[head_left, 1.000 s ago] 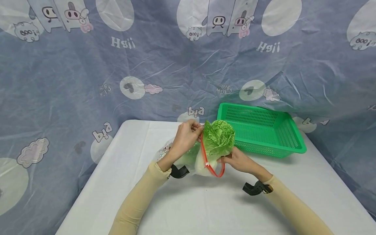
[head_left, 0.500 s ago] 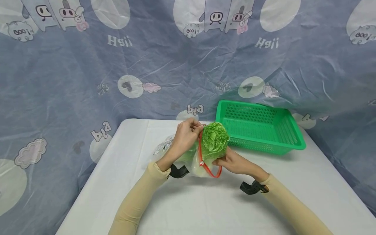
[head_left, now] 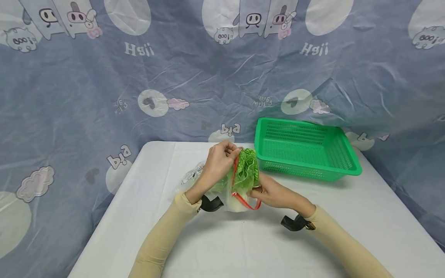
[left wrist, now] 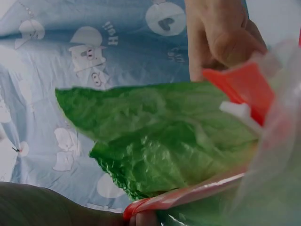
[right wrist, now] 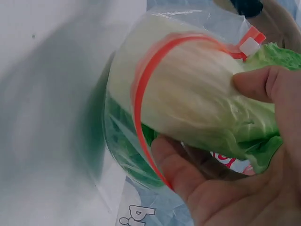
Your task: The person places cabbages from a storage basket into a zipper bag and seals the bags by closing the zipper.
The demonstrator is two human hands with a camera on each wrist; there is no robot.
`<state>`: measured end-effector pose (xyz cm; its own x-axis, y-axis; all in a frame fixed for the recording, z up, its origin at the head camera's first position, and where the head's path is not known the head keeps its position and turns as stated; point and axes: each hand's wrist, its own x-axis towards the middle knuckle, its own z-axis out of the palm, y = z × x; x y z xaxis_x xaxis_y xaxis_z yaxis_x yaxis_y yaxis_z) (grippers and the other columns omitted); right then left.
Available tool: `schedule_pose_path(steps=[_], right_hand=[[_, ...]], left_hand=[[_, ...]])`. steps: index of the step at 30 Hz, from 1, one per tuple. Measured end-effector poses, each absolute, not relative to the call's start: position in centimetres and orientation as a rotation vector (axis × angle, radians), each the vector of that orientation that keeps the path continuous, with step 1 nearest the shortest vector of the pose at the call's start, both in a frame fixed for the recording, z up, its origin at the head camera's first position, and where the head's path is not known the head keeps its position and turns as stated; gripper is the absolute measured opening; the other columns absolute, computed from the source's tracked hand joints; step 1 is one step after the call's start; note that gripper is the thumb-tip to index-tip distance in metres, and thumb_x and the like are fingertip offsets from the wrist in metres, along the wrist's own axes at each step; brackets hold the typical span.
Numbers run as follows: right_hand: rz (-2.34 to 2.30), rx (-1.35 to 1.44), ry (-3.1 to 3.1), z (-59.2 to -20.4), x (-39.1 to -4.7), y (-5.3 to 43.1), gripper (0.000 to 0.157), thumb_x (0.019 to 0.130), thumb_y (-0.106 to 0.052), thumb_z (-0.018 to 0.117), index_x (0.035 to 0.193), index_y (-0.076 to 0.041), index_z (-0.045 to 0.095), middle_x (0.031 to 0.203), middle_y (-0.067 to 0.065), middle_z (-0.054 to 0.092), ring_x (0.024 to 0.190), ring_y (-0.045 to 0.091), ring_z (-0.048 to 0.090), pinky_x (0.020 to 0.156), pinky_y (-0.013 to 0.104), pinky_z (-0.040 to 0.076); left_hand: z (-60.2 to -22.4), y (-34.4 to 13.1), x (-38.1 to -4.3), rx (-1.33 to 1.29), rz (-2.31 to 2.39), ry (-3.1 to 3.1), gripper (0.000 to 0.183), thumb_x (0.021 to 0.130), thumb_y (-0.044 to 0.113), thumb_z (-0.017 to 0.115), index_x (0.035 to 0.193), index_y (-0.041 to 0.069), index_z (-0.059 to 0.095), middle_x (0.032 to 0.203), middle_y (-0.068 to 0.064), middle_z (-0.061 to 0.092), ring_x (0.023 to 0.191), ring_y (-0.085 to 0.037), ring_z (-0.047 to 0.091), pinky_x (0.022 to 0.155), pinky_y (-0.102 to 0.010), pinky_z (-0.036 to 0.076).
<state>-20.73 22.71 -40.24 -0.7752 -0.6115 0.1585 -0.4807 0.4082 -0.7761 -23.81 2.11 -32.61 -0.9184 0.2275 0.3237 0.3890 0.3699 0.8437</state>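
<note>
A napa cabbage (head_left: 248,166) stands at the mouth of a clear zip bag (head_left: 193,173), its pale base inside and its green leaves sticking out. Along the bag's mouth runs a red zip strip (right wrist: 141,89) with a white slider (right wrist: 249,46). My left hand (head_left: 219,161) pinches the upper end of this strip; in the left wrist view its fingertip (left wrist: 145,218) presses against the red edge. From the right, my right hand (head_left: 276,192) grips the cabbage, its thumb (right wrist: 256,83) on the pale stalk. More green leaf (right wrist: 127,146) shows through the bag behind the base.
A green perforated plastic basket (head_left: 306,166) stands at the back right of the white-covered table (head_left: 222,247). Behind the table hangs a blue-grey printed curtain (head_left: 194,77). Black bands (head_left: 211,203) sit on both wrists.
My right hand has moved left and slightly down with the cabbage, pushing it further into the bag's mouth and turning its leafy top. My left hand keeps its pinch in nearly the same place.
</note>
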Motion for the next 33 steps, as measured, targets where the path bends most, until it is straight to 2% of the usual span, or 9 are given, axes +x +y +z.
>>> schedule_pose_path(steps=[4, 13, 16, 18, 20, 23, 25, 28, 33], right_hand=[[-1.256, -1.007, 2.531, -39.9, -20.4, 22.7, 0.072, 0.096, -0.016, 0.06, 0.153, -0.017, 0.018, 0.145, 0.013, 0.042, 0.122, 0.026, 0.056, 0.091, 0.029, 0.053], [-0.947, -0.807, 2.774, -38.3, -20.7, 21.7, 0.066, 0.095, -0.027, 0.057, 0.151, -0.007, 0.026, 0.145, 0.013, 0.045, 0.119, 0.023, 0.058, 0.093, 0.039, 0.051], [-0.877, -0.771, 2.819, -37.9, -20.7, 21.1, 0.063, 0.095, -0.027, 0.055, 0.148, -0.005, 0.031, 0.131, 0.01, 0.055, 0.104, 0.017, 0.058, 0.086, 0.036, 0.048], [-0.879, -0.733, 2.832, -37.8, -20.8, 20.8, 0.055, 0.094, -0.025, 0.054, 0.142, -0.006, 0.038, 0.111, 0.007, 0.06, 0.083, 0.013, 0.058, 0.074, 0.032, 0.048], [-0.896, -0.673, 2.839, -37.7, -20.9, 20.7, 0.042, 0.093, -0.024, 0.053, 0.131, -0.007, 0.046, 0.09, 0.004, 0.056, 0.064, 0.011, 0.049, 0.061, 0.028, 0.044], [-0.937, -0.554, 2.82, -37.7, -20.8, 20.6, 0.03, 0.093, -0.024, 0.051, 0.118, -0.008, 0.048, 0.072, 0.002, 0.047, 0.049, 0.01, 0.036, 0.048, 0.027, 0.037], [-0.943, -0.484, 2.808, -37.7, -20.8, 20.8, 0.029, 0.093, -0.025, 0.049, 0.116, -0.007, 0.049, 0.068, 0.001, 0.046, 0.049, 0.01, 0.036, 0.048, 0.027, 0.034], [-0.973, -0.393, 2.759, -37.7, -20.9, 21.2, 0.035, 0.093, -0.028, 0.047, 0.12, -0.005, 0.049, 0.076, 0.002, 0.059, 0.057, 0.011, 0.052, 0.052, 0.028, 0.039], [-1.029, -0.225, 2.68, -37.7, -21.4, 21.9, 0.065, 0.095, -0.038, 0.048, 0.149, -0.008, 0.028, 0.094, 0.009, 0.068, 0.076, 0.018, 0.067, 0.062, 0.033, 0.048]], left_hand=[[-32.5, 2.2, -23.7, -0.596, -1.585, -2.473, 0.01, 0.092, 0.015, 0.065, 0.088, 0.007, 0.064, 0.073, -0.006, 0.065, 0.063, -0.013, 0.059, 0.058, -0.025, 0.047], [-32.4, 2.4, -23.0, -0.679, -1.583, -2.511, 0.009, 0.093, 0.014, 0.063, 0.089, 0.007, 0.065, 0.073, -0.004, 0.065, 0.061, -0.011, 0.059, 0.056, -0.023, 0.046], [-32.4, 2.3, -22.7, -0.694, -1.605, -2.507, 0.008, 0.093, 0.013, 0.062, 0.089, 0.007, 0.065, 0.071, -0.004, 0.064, 0.059, -0.011, 0.058, 0.054, -0.023, 0.045], [-32.3, 2.2, -22.5, -0.691, -1.603, -2.504, 0.008, 0.093, 0.013, 0.062, 0.089, 0.007, 0.065, 0.072, -0.003, 0.064, 0.06, -0.011, 0.059, 0.056, -0.023, 0.046], [-32.2, 2.2, -22.3, -0.683, -1.606, -2.506, 0.008, 0.093, 0.013, 0.062, 0.088, 0.007, 0.065, 0.072, -0.003, 0.064, 0.061, -0.011, 0.059, 0.057, -0.023, 0.046], [-32.1, 2.2, -22.0, -0.675, -1.571, -2.523, 0.008, 0.093, 0.012, 0.062, 0.086, 0.008, 0.065, 0.074, -0.003, 0.064, 0.063, -0.011, 0.058, 0.059, -0.023, 0.046], [-32.1, 2.3, -22.0, -0.68, -1.552, -2.541, 0.009, 0.093, 0.012, 0.062, 0.086, 0.007, 0.065, 0.074, -0.003, 0.063, 0.062, -0.011, 0.057, 0.057, -0.022, 0.046], [-32.2, 2.4, -22.0, -0.688, -1.511, -2.569, 0.009, 0.093, 0.011, 0.061, 0.086, 0.007, 0.065, 0.074, -0.003, 0.063, 0.06, -0.01, 0.056, 0.056, -0.021, 0.045], [-32.1, 2.2, -22.0, -0.683, -1.493, -2.583, 0.009, 0.094, 0.009, 0.06, 0.086, 0.006, 0.064, 0.071, -0.003, 0.063, 0.054, -0.011, 0.055, 0.051, -0.021, 0.043]])
